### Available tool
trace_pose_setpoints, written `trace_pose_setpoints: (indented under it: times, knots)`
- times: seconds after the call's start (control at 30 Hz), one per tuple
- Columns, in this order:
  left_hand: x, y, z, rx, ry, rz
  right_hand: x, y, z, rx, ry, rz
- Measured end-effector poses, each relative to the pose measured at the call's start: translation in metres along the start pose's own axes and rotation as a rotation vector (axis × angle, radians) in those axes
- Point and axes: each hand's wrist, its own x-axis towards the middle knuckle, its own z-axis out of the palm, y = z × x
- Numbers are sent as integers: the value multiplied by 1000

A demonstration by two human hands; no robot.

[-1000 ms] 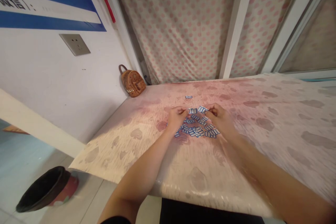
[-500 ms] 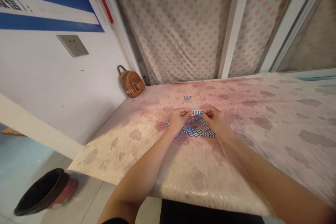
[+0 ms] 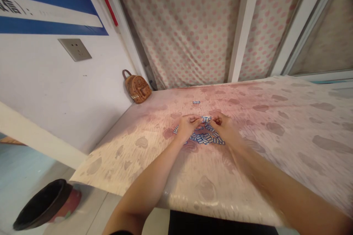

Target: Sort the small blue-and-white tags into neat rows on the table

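Observation:
Between my two hands is a small blue-and-white strip (image 3: 206, 119), raised above the tabletop. My left hand (image 3: 188, 125) pinches its left end with thumb and fingers. At the other end, the fingertips of my right hand (image 3: 223, 124) are closed on it too. Just below lies a loose pile of similar blue-and-white strips (image 3: 203, 138), several of them overlapping. A few more pieces are partly covered by my hands. One separate strip (image 3: 196, 102) lies flat farther back on the table. What the strips are made of is too small to tell.
The table has a patterned plastic cover (image 3: 154, 169). A small brown backpack (image 3: 138, 88) stands at its back left corner by the wall. On the floor at left is a dark-rimmed bin (image 3: 45, 203). A polka-dot curtain (image 3: 187, 29) hangs behind the table.
My right hand's fingertips have come slightly closer to the left hand, and less of the held strip shows. The pile and the separate strip look unchanged; the view has shifted slightly.

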Motion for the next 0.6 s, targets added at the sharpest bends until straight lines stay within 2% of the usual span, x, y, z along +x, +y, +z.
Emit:
trace_pose_setpoints:
  times: [0.27,0.37,0.5,0.6]
  knots:
    - [1,0,-2,-11,-16,-26,0,0,-1,-11,2,2]
    - [0,3,-3,-42,-13,-50,0,-4,-5,-41,-28,-65]
    - [-2,7,-6,-94,-19,-92,0,-10,-10,-122,-151,-191]
    - [-2,9,-7,-109,-35,-126,1,-11,-11,-139,-165,-238]
